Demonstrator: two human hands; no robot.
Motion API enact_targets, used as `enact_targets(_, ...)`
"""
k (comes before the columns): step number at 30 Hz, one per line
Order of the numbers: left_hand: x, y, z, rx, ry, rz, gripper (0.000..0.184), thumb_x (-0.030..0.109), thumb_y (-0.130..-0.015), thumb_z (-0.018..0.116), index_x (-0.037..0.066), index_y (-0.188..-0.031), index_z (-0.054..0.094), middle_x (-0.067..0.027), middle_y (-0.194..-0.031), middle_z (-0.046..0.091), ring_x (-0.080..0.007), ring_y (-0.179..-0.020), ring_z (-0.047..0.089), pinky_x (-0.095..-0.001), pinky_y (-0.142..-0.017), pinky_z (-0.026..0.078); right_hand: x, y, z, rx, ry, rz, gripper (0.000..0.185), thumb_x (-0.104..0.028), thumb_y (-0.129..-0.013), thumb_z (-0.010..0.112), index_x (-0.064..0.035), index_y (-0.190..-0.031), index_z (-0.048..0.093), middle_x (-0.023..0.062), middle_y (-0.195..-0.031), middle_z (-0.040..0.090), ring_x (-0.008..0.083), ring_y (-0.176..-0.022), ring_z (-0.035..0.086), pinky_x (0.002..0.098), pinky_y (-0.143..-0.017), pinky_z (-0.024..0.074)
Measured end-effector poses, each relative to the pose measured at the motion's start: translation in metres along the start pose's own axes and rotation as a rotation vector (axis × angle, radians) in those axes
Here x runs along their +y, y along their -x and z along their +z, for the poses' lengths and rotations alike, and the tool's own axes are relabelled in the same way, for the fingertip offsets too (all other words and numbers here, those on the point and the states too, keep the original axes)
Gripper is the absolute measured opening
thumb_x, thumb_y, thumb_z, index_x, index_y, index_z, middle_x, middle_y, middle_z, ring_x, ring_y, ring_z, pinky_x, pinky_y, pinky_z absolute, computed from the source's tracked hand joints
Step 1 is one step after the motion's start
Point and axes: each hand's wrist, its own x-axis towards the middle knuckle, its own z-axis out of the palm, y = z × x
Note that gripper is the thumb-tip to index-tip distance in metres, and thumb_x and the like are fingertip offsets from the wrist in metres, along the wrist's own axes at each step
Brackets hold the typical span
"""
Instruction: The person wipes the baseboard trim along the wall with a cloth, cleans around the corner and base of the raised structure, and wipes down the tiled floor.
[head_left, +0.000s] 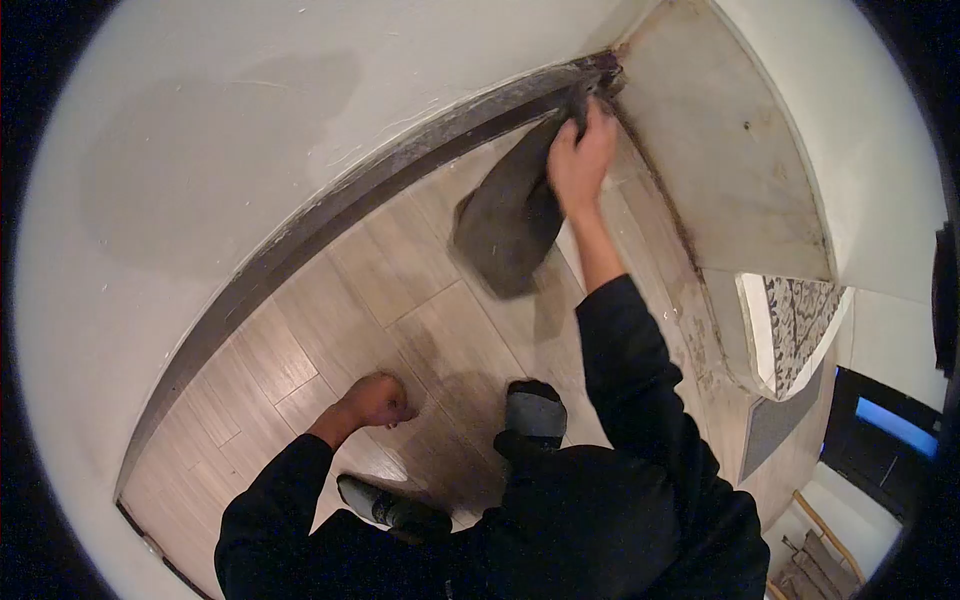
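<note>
A dark grey cloth (505, 225) hangs from my right hand (583, 160), whose fingers are closed on its upper end. That hand is at the far corner, where the dark baseboard (330, 205) meets a stained pale panel (710, 130). The cloth's lower part spreads out over the wood-look floor (440, 290) and is slightly blurred. My left hand (382, 400) is low over the floor near my feet, fingers curled in; whether anything is inside them is hidden.
My feet in grey and black socks (535, 410) stand on the floor. A white wall (200, 130) rises at the left. At the right are a patterned panel with a white edge (795, 325), a grey mat (780, 430) and a wooden-framed item (820, 565).
</note>
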Motion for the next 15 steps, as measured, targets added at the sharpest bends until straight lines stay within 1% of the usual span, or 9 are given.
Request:
enact_targets(3, 0.012, 0.006, -0.005, 0.03, 0.026, -0.068, 0.041, 0.038, -0.088, 0.067, 0.011, -0.058, 0.07, -0.0011, -0.06, 0.068, -0.0181, -0.059, 0.068, -0.0356, -0.064, 0.054, -0.003, -0.045, -0.005, -0.427, 0.185, 0.082, 0.048, -0.015, -0.088, 0.058, -0.004, -0.135, 0.055, 0.0276, -0.112, 0.058, 0.0452, -0.101, 0.059, 0.0499, -0.092, 0.0489)
enact_targets(4, 0.011, 0.006, -0.004, 0.036, -0.011, -0.048, 0.04, 0.038, -0.088, 0.067, 0.011, -0.058, 0.07, -0.0009, -0.06, 0.068, -0.018, -0.059, 0.068, -0.0354, -0.064, 0.054, -0.001, -0.041, 0.005, -0.467, 0.259, 0.014, 0.05, -0.021, -0.089, 0.058, -0.0099, -0.138, 0.055, 0.026, -0.107, 0.058, 0.0454, -0.096, 0.062, 0.0526, -0.086, 0.0518)
enact_targets(7, 0.005, 0.001, -0.003, 0.044, -0.096, 0.0, 0.04, 0.038, -0.088, 0.067, 0.011, -0.058, 0.07, -0.0003, -0.059, 0.068, -0.0177, -0.058, 0.067, -0.0351, -0.064, 0.054, -0.018, -0.021, 0.011, -0.583, 0.292, -0.24, 0.052, -0.022, -0.088, 0.06, -0.012, -0.138, 0.055, 0.0222, -0.101, 0.059, 0.0432, -0.085, 0.065, 0.0523, -0.077, 0.0543)
enact_targets(8, 0.003, 0.0, -0.002, 0.041, -0.098, 0.004, 0.04, 0.038, -0.087, 0.067, 0.011, -0.058, 0.07, 0.0, -0.059, 0.068, -0.0175, -0.058, 0.067, -0.0351, -0.064, 0.054, -0.025, -0.015, 0.008, -0.607, 0.321, -0.303, 0.051, -0.021, -0.087, 0.06, -0.0172, -0.138, 0.057, 0.0199, -0.099, 0.059, 0.0405, -0.075, 0.067, 0.0517, -0.069, 0.0559)
enact_targets(9, 0.002, 0.0, -0.001, 0.034, -0.099, 0.006, 0.04, 0.038, -0.087, 0.067, 0.011, -0.059, 0.07, 0.0002, -0.059, 0.068, -0.0173, -0.058, 0.067, -0.035, -0.064, 0.054, -0.025, -0.02, 0.005, -0.603, 0.387, -0.319, 0.05, -0.021, -0.087, 0.06, -0.0184, -0.137, 0.057, 0.0196, -0.1, 0.059, 0.0403, -0.074, 0.068, 0.0518, -0.068, 0.0562)
enact_targets(11, 0.0, 0.001, -0.002, -0.001, 0.002, 0.0, 0.043, 0.043, -0.088, 0.065, 0.01, -0.061, 0.071, -0.005, -0.059, 0.068, -0.0237, -0.058, 0.068, -0.0403, -0.064, 0.055, -0.015, -0.036, -0.001, -0.597, 0.517, -0.344, 0.049, -0.019, -0.087, 0.059, -0.0207, -0.136, 0.059, 0.019, -0.1, 0.059, 0.0397, -0.072, 0.068, 0.0518, -0.067, 0.0567)
enact_targets(12, -0.001, 0.001, -0.002, -0.012, 0.055, -0.003, 0.045, 0.045, -0.088, 0.064, 0.009, -0.062, 0.071, -0.0077, -0.059, 0.068, -0.0268, -0.058, 0.068, -0.0429, -0.063, 0.055, -0.004, -0.045, -0.001, -0.569, 0.54, -0.29, 0.049, -0.018, -0.087, 0.058, -0.0233, -0.135, 0.06, 0.0203, -0.1, 0.058, 0.0404, -0.075, 0.068, 0.0521, -0.068, 0.0572)
enact_targets(15, 0.0, 0.0, 0.002, -0.038, 0.033, -0.097, 0.042, 0.041, -0.087, 0.066, 0.01, -0.059, 0.071, -0.0015, -0.058, 0.067, -0.0183, -0.058, 0.067, -0.0361, -0.064, 0.054, 0.018, -0.07, -0.001, -0.536, 0.591, -0.204, 0.051, -0.019, -0.087, 0.058, -0.024, -0.137, 0.058, 0.0203, -0.102, 0.058, 0.0413, -0.079, 0.068, 0.0519, -0.07, 0.0572)
